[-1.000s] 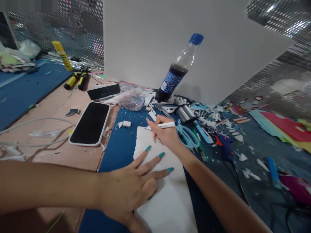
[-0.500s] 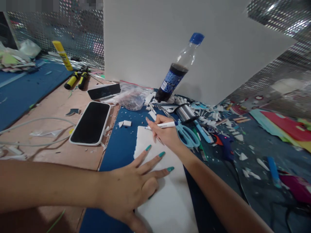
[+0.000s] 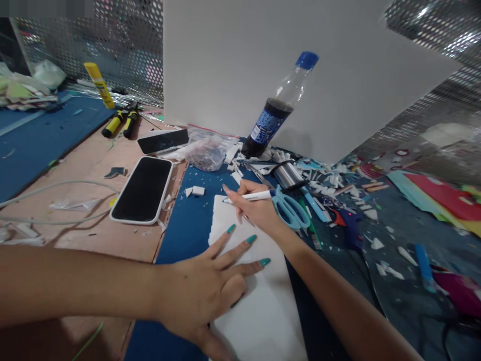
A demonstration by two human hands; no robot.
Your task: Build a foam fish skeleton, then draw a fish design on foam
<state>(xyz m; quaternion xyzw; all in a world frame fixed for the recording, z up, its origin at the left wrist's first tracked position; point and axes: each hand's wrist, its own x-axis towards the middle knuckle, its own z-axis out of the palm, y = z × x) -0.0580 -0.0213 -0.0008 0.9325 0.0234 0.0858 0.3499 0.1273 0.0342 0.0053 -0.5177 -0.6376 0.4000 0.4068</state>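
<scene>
A white board or sheet (image 3: 263, 306) with a rough left edge lies on a blue cutting mat (image 3: 175, 245). My left hand (image 3: 210, 286) rests spread across its left side, fingers apart, green nails pointing right. Near the sheet's top edge, my right hand (image 3: 257, 205) grips a white marker (image 3: 255, 196) with a dark blue end. The marker's tip is at the top left corner of the sheet; whether it touches I cannot tell. Light blue scissors (image 3: 291, 208) lie just right of my right hand, below a spool of silvery wire (image 3: 288, 175).
A cola bottle (image 3: 268, 123) leans right in view before a large white panel (image 3: 225, 60). A phone (image 3: 143, 190), yellow-handled pliers (image 3: 121, 123) and a glue stick (image 3: 99, 85) are at left. White scraps, a glue gun (image 3: 351, 225) and coloured sheets (image 3: 439, 193) lie at right.
The view has shifted very slightly. My right hand and the marker tip have moved a little left along the sheet's top edge; my left hand stays in place on the sheet.
</scene>
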